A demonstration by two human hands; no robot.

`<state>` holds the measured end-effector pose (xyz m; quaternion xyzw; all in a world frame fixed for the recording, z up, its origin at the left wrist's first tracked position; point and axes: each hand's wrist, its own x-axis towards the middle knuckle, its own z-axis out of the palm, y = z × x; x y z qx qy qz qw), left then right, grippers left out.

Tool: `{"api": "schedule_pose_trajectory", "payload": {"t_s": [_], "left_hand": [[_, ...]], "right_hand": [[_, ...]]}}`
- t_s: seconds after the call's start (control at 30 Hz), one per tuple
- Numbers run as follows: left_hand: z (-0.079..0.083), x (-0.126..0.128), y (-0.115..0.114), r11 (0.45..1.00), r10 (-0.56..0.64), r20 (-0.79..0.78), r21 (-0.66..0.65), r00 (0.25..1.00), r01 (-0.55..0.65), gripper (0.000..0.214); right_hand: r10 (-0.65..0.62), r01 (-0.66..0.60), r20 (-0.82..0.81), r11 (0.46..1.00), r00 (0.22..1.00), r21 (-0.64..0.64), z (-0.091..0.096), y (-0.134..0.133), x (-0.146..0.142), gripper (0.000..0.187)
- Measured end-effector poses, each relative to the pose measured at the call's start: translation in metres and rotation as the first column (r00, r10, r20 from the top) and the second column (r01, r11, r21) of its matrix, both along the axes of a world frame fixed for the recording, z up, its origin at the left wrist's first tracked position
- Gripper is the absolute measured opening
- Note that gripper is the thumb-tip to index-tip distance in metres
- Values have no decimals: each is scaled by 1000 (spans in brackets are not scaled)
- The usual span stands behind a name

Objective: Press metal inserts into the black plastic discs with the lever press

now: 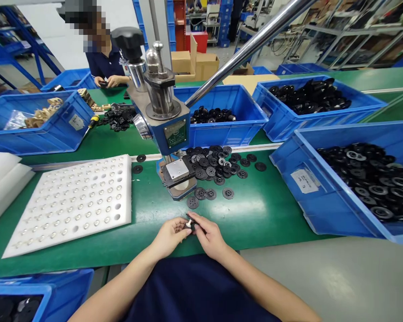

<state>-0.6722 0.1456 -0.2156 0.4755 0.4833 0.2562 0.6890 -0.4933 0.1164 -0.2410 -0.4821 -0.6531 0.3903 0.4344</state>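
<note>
Black discs (210, 171) crowd the press (166, 125) — beyond the held part (189, 224).

A small pale piece (189, 224), its narrow tip pointing up, sits against a black part (194, 227) held between both hands (170, 236), over the near side of the green surface (272, 219); fingers hide much of the black part's outline.

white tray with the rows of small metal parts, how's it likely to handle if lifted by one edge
The white tray looks like foam, so it's probably light for its size. Its thick, flat slab shape may keep it fairly stiff. The metal parts seem to sit in round holes, so some could fall out if tilted.
</note>
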Motion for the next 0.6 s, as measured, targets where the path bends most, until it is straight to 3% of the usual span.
{"api": "schedule_pose_trajectory", "payload": {"t_s": [0.1,0.23,0.37,0.43,0.5,0.57,0.6], "left_hand": [[3,1,0,999,50,-12,18,999,-49,30],[5,0,1,991,80,7,104,997,-81,23],[-2,-5,7,979,84,16,183,996,-86,20],[-8,-9,11,967,121,1,225,993,-118,22],[-15,-11,14,954,177,-18,248,984,-167,24],[-18,-12,15,946,210,-27,259,977,-197,24],[-19,-12,15,943,213,-28,267,977,-198,23]], "right_hand": [[74,-88,115,989,991,119,5,1,2,56],[167,-207,248,968,954,143,18,-4,2,69],[198,-272,339,944,920,187,31,0,10,64],[101,-200,362,948,927,247,34,15,23,59],[-136,12,421,959,897,284,33,42,44,52],[-389,264,502,916,772,303,29,75,67,46],[-452,336,523,891,723,307,27,91,79,45]]}}
